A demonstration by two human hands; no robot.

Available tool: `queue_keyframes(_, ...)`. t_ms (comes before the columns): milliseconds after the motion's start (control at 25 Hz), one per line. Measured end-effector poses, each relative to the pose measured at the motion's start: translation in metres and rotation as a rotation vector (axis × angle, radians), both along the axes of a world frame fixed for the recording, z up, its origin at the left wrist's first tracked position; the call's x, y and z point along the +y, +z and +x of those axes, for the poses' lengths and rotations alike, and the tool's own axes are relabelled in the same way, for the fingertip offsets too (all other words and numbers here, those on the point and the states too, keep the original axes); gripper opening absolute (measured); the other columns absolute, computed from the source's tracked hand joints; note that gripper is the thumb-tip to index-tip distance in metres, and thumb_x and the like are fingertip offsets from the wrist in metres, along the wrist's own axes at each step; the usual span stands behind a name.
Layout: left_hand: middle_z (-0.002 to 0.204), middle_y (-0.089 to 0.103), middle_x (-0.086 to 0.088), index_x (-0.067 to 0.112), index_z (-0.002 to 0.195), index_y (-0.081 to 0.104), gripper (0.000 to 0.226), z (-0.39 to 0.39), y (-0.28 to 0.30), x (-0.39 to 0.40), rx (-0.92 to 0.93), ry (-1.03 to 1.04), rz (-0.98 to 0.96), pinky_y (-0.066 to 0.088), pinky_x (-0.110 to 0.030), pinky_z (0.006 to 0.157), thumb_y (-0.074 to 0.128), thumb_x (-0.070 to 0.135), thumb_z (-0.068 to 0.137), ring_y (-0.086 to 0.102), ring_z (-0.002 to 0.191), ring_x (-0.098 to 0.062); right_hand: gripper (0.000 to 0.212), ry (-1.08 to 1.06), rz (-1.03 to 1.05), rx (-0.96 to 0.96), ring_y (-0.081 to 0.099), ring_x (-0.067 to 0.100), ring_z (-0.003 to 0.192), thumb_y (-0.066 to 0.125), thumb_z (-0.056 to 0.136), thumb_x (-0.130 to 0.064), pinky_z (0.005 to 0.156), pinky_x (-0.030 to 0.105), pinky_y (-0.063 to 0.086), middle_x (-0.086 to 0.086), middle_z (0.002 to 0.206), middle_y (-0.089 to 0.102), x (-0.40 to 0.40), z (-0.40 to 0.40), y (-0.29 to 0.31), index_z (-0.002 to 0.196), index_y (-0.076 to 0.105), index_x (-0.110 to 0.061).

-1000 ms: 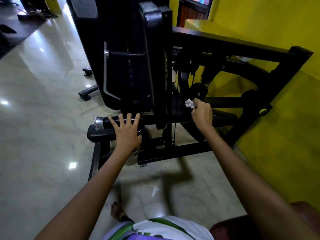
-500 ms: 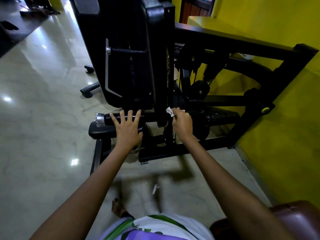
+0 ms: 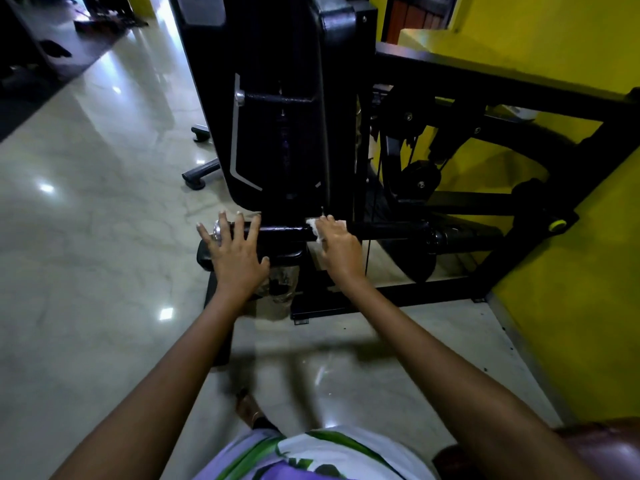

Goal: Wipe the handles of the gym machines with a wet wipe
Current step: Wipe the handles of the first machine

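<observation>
From the head view, a black horizontal metal handle bar (image 3: 287,232) with a chrome end cap runs low across a black gym machine (image 3: 277,116) beside a yellow wall (image 3: 571,306). The left hand (image 3: 237,252) rests on the bar's left end, fingers spread and straight. The right hand (image 3: 339,245) curls over the bar's middle, pressing a crumpled white wet wipe (image 3: 314,227) against it.

Beyond the grip I see a yellow wall (image 3: 571,323) at right, glossy marble floor (image 3: 86,237) at left, a brown seat (image 3: 602,452) nearest me.
</observation>
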State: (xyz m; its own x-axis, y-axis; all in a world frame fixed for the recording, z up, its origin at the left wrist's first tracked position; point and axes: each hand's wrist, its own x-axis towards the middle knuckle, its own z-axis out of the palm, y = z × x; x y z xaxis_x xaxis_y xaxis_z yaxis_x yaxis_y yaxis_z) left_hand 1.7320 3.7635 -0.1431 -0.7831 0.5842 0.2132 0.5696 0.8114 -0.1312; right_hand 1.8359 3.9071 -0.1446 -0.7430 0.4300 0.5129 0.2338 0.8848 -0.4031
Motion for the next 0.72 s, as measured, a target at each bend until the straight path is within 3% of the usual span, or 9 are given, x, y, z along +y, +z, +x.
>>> queue_keyframes(200, 0.157, 0.011, -0.01, 0.016, 0.15, 0.014, 0.082, -0.015, 0.0, -0.012, -0.041, -0.012, 0.055, -0.007, -0.061, 0.109, 0.054, 0.047, 0.086, -0.003, 0.145, -0.032, 0.036, -0.116, -0.083, 0.04, 0.065, 0.033, 0.102, 0.055, 0.076, 0.014, 0.097, 0.04, 0.045, 0.02, 0.104, 0.068, 0.01, 0.001, -0.001, 0.107, 0.067, -0.001)
queue_keyframes(360, 0.156, 0.01, -0.016, 0.006, 0.148, 0.018, 0.085, -0.024, -0.008, -0.025, -0.113, -0.013, 0.219, -0.003, -0.054, 0.113, 0.062, 0.038, 0.083, 0.003, 0.145, -0.033, 0.038, 0.161, -0.039, 0.003, 0.061, 0.032, 0.109, 0.06, 0.074, 0.013, 0.098, 0.043, 0.044, 0.018, 0.113, 0.066, -0.015, -0.018, -0.002, 0.109, 0.066, -0.001)
queue_keyframes(480, 0.153, 0.022, -0.015, 0.006, 0.146, 0.024, 0.085, -0.032, -0.011, -0.043, -0.128, -0.105, 0.285, 0.008, -0.055, 0.112, 0.07, 0.026, 0.077, 0.015, 0.143, -0.032, 0.033, 0.105, -0.056, 0.075, 0.066, 0.03, 0.099, 0.063, 0.075, 0.01, 0.087, 0.045, 0.054, 0.014, 0.108, 0.069, 0.013, -0.013, -0.008, 0.104, 0.07, -0.004)
queue_keyframes(600, 0.151, 0.025, -0.013, 0.005, 0.147, 0.021, 0.087, -0.027, -0.012, -0.042, -0.216, -0.108, 0.357, 0.02, -0.049, 0.111, 0.07, 0.02, 0.076, 0.026, 0.139, -0.029, 0.03, -0.018, -0.106, 0.035, 0.066, 0.03, 0.1, 0.06, 0.079, 0.007, 0.091, 0.04, 0.051, 0.016, 0.107, 0.069, -0.023, -0.033, 0.003, 0.106, 0.069, -0.003)
queue_keyframes(720, 0.148, 0.027, -0.013, 0.004, 0.145, 0.022, 0.085, -0.022, -0.013, -0.035, -0.256, -0.073, 0.413, 0.03, -0.045, 0.107, 0.07, 0.018, 0.077, 0.034, 0.133, -0.031, 0.032, 0.155, -0.074, -0.026, 0.063, 0.029, 0.108, 0.057, 0.08, 0.01, 0.099, 0.038, 0.044, 0.016, 0.112, 0.067, -0.045, -0.043, 0.01, 0.108, 0.067, -0.002)
